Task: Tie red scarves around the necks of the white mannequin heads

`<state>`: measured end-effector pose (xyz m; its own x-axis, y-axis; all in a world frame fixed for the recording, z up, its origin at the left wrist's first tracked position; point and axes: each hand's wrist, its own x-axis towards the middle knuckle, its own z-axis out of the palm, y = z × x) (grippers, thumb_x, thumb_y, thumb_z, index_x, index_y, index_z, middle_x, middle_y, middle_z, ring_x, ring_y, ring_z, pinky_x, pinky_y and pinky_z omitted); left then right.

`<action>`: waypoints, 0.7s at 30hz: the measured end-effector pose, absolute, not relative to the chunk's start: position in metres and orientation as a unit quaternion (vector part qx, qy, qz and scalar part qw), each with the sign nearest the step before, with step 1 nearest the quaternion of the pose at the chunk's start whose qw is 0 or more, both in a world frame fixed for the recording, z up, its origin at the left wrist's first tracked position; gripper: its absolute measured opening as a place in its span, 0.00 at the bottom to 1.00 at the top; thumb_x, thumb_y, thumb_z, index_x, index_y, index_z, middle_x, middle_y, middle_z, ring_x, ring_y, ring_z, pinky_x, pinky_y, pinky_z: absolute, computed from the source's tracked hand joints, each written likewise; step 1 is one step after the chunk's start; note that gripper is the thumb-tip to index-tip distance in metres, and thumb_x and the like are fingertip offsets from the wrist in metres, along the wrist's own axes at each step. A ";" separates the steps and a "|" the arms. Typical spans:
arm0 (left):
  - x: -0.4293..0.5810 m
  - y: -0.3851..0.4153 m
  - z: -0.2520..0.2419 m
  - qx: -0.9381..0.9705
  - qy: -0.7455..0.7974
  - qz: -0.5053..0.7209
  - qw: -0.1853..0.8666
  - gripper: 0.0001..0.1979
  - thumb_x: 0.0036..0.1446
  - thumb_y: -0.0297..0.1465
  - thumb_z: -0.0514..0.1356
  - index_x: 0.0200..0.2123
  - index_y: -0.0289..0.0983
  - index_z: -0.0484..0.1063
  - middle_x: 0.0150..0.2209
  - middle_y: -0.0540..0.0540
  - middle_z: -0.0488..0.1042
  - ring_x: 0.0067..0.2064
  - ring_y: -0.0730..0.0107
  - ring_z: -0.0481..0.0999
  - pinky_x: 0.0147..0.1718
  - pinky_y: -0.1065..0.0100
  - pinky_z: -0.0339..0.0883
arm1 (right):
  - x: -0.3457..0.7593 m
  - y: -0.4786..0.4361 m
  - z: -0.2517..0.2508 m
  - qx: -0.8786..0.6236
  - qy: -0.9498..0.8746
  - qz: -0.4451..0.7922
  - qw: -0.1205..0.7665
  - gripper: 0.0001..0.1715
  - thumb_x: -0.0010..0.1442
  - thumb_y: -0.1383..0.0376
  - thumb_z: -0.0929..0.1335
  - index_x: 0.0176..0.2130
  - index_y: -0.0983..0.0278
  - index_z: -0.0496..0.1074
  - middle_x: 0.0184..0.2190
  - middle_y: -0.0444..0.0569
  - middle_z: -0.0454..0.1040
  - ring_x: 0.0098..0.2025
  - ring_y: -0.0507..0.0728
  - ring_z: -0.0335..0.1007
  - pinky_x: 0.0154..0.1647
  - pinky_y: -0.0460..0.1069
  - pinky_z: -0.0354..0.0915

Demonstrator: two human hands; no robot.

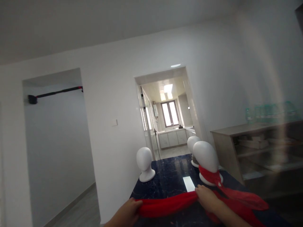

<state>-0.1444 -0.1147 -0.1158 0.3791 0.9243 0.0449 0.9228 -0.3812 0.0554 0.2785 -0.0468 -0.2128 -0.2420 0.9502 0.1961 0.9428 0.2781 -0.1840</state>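
Note:
A folded red scarf (168, 205) is stretched level between my two hands over the dark table. My left hand (129, 212) is closed on its left end, fingers wrapped around the cloth. At the other end, my right hand (205, 196) pinches the fabric. Just beyond my right hand stands a white mannequin head (205, 154) with another red scarf (210, 176) tied around its neck, its tails spread toward the right. A bare white mannequin head (144, 162) stands at the table's left edge. One more white mannequin head (192, 143) is partly hidden behind the right one.
The dark blue marbled table (165, 176) runs away from me toward a doorway (165, 104) into a kitchen. On the right, an open wooden shelf unit (227, 130) carries clear greenish bottles (267, 113). A black bar (56, 92) spans the left wall recess.

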 end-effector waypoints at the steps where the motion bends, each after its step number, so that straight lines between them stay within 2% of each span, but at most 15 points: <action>1: -0.134 -0.115 -0.109 0.835 0.548 0.044 0.015 0.16 0.54 0.26 0.57 0.43 0.43 0.79 0.45 0.45 0.83 0.50 0.55 0.80 0.51 0.62 0.70 | 0.271 -0.049 -0.210 -0.607 -0.785 0.013 0.124 0.25 0.57 0.76 0.67 0.53 0.71 0.79 0.55 0.68 0.78 0.57 0.72 0.76 0.59 0.63 0.68; 2: -0.123 -0.115 -0.102 0.841 0.539 0.051 0.024 0.17 0.52 0.25 0.57 0.43 0.43 0.79 0.44 0.45 0.83 0.49 0.56 0.80 0.48 0.63 0.70 | 0.260 -0.051 -0.206 -0.609 -0.785 0.016 0.114 0.31 0.53 0.75 0.72 0.57 0.71 0.77 0.59 0.70 0.76 0.60 0.77 0.73 0.61 0.67 0.66; 4: -0.099 -0.111 -0.090 0.855 0.515 0.047 0.047 0.18 0.48 0.23 0.58 0.41 0.42 0.79 0.42 0.46 0.84 0.47 0.57 0.81 0.44 0.65 0.70 | 0.230 -0.054 -0.199 -0.582 -0.803 0.061 0.112 0.58 0.39 0.72 0.80 0.68 0.69 0.68 0.69 0.73 0.65 0.70 0.85 0.60 0.68 0.74 0.58; 5: -0.087 -0.109 -0.085 0.864 0.498 0.039 0.058 0.18 0.47 0.23 0.58 0.41 0.42 0.79 0.41 0.46 0.84 0.45 0.57 0.81 0.42 0.65 0.70 | 0.211 -0.056 -0.196 -0.549 -0.818 0.109 0.133 0.70 0.33 0.70 0.82 0.72 0.66 0.62 0.73 0.72 0.59 0.73 0.85 0.53 0.71 0.74 0.53; 6: -0.075 -0.106 -0.080 0.874 0.481 0.031 0.063 0.18 0.46 0.23 0.59 0.40 0.42 0.80 0.40 0.46 0.84 0.43 0.57 0.82 0.40 0.65 0.70 | 0.190 -0.057 -0.195 -0.501 -0.829 0.174 0.175 0.78 0.30 0.68 0.83 0.75 0.64 0.56 0.76 0.69 0.55 0.76 0.83 0.49 0.73 0.73 0.51; 7: -0.063 -0.103 -0.076 0.882 0.466 0.022 0.062 0.18 0.45 0.23 0.60 0.40 0.42 0.80 0.39 0.45 0.84 0.41 0.56 0.82 0.39 0.65 0.70 | 0.168 -0.057 -0.194 -0.444 -0.828 0.246 0.237 0.80 0.30 0.66 0.84 0.76 0.62 0.53 0.76 0.66 0.54 0.76 0.79 0.50 0.74 0.69 0.52; 8: -0.052 -0.100 -0.071 0.888 0.457 0.014 0.052 0.18 0.44 0.23 0.60 0.39 0.41 0.81 0.38 0.45 0.84 0.40 0.55 0.82 0.37 0.64 0.69 | 0.146 -0.056 -0.196 -0.389 -0.811 0.311 0.307 0.78 0.32 0.64 0.83 0.75 0.60 0.54 0.75 0.63 0.58 0.73 0.76 0.57 0.73 0.65 0.57; 10: -0.036 -0.096 -0.063 0.891 0.453 0.004 0.029 0.18 0.43 0.24 0.61 0.39 0.41 0.81 0.38 0.44 0.84 0.38 0.54 0.81 0.34 0.63 0.69 | 0.109 -0.053 -0.205 -0.301 -0.751 0.405 0.426 0.64 0.36 0.64 0.82 0.69 0.61 0.65 0.65 0.58 0.74 0.62 0.69 0.73 0.62 0.60 0.68; 11: -0.031 -0.095 -0.058 0.889 0.456 0.005 0.027 0.19 0.42 0.25 0.62 0.41 0.42 0.81 0.39 0.44 0.83 0.38 0.54 0.81 0.32 0.63 0.68 | 0.095 -0.050 -0.211 -0.271 -0.722 0.440 0.460 0.54 0.38 0.65 0.81 0.63 0.62 0.70 0.57 0.55 0.79 0.55 0.67 0.77 0.55 0.57 0.71; 13: -0.027 -0.093 -0.048 0.889 0.454 0.025 0.047 0.20 0.43 0.27 0.62 0.43 0.43 0.79 0.39 0.46 0.83 0.38 0.57 0.80 0.31 0.65 0.67 | 0.081 -0.044 -0.224 -0.230 -0.689 0.503 0.469 0.34 0.40 0.68 0.79 0.49 0.65 0.78 0.43 0.50 0.84 0.44 0.62 0.79 0.45 0.53 0.72; 15: -0.032 -0.091 -0.037 0.893 0.439 0.052 0.080 0.21 0.45 0.28 0.62 0.45 0.45 0.78 0.40 0.49 0.82 0.38 0.60 0.79 0.31 0.67 0.66 | 0.085 -0.040 -0.234 -0.230 -0.671 0.558 0.431 0.21 0.41 0.68 0.77 0.39 0.66 0.79 0.33 0.46 0.82 0.35 0.58 0.78 0.38 0.50 0.70; 17: -0.043 -0.085 -0.030 0.894 0.431 0.076 0.095 0.20 0.44 0.28 0.61 0.44 0.44 0.78 0.40 0.50 0.82 0.39 0.62 0.78 0.32 0.68 0.66 | 0.103 -0.039 -0.236 -0.264 -0.663 0.585 0.385 0.14 0.45 0.67 0.75 0.36 0.66 0.79 0.23 0.40 0.75 0.25 0.52 0.72 0.29 0.46 0.66; 19: -0.061 -0.071 -0.033 0.884 0.441 0.108 0.110 0.19 0.44 0.27 0.61 0.42 0.43 0.78 0.40 0.50 0.82 0.39 0.63 0.78 0.34 0.67 0.66 | 0.131 -0.039 -0.230 -0.325 -0.662 0.576 0.353 0.09 0.48 0.66 0.73 0.33 0.64 0.77 0.17 0.36 0.67 0.17 0.48 0.62 0.20 0.43 0.57; 21: -0.083 -0.049 -0.051 0.861 0.457 0.154 0.159 0.18 0.45 0.27 0.61 0.41 0.41 0.79 0.41 0.50 0.82 0.41 0.62 0.79 0.37 0.67 0.69 | 0.161 -0.035 -0.220 -0.374 -0.655 0.569 0.327 0.06 0.50 0.64 0.73 0.30 0.64 0.74 0.15 0.34 0.61 0.15 0.46 0.54 0.16 0.42 0.47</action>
<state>-0.0825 -0.0489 -0.0514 0.5349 0.8364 0.1199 0.7385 -0.5317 0.4147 0.1606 -0.0354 -0.2201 -0.5058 0.8626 0.0032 0.1178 0.0728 -0.9904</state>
